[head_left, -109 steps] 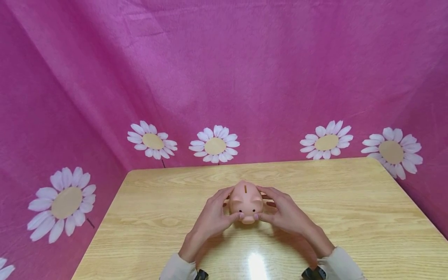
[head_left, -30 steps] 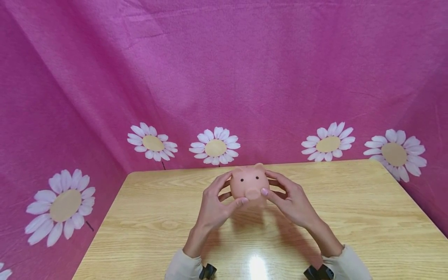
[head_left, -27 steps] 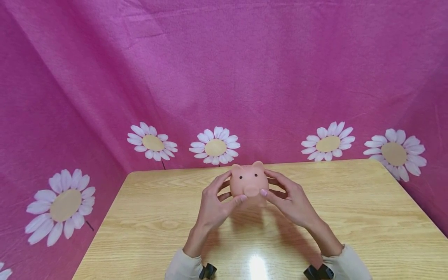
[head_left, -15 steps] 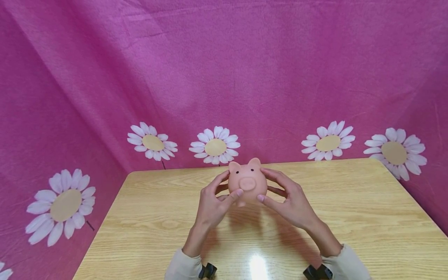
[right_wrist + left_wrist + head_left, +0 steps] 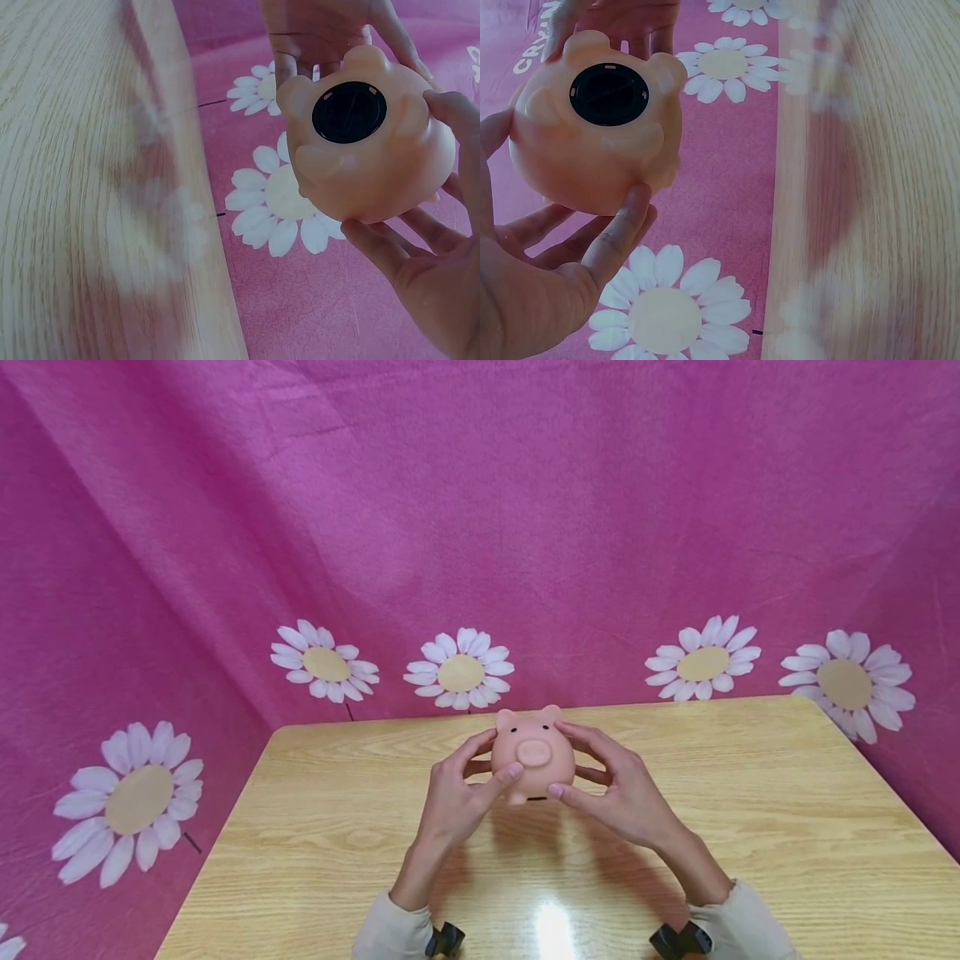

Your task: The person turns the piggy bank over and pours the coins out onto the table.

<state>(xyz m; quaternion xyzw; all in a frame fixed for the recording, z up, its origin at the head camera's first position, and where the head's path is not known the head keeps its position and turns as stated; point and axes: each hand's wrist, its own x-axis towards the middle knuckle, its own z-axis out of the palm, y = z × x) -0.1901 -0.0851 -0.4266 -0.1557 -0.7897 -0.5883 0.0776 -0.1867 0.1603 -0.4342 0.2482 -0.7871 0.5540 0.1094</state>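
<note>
A pink piggy bank [image 5: 534, 768] is held up above the table, its snout and black eyes facing me in the head view. My left hand [image 5: 459, 793] grips its left side, thumb below the snout. On the other side my right hand [image 5: 622, 789] grips it, with the thumb low on the front. Both wrist views look at its underside: stubby feet around a round black plug [image 5: 610, 94]. The same black plug [image 5: 349, 112] shows in the right wrist view. The coin slot on its back is hidden.
The wood-grain table [image 5: 337, 827] lies below both hands. A magenta cloth [image 5: 525, 527] with white daisies hangs behind it and along the sides. Dark wrist devices [image 5: 446, 939] sit at both cuffs.
First the piggy bank was low with its slot on top showing; both hands have raised it and tilted its face up. In the last half second it straightened and shifted slightly right.
</note>
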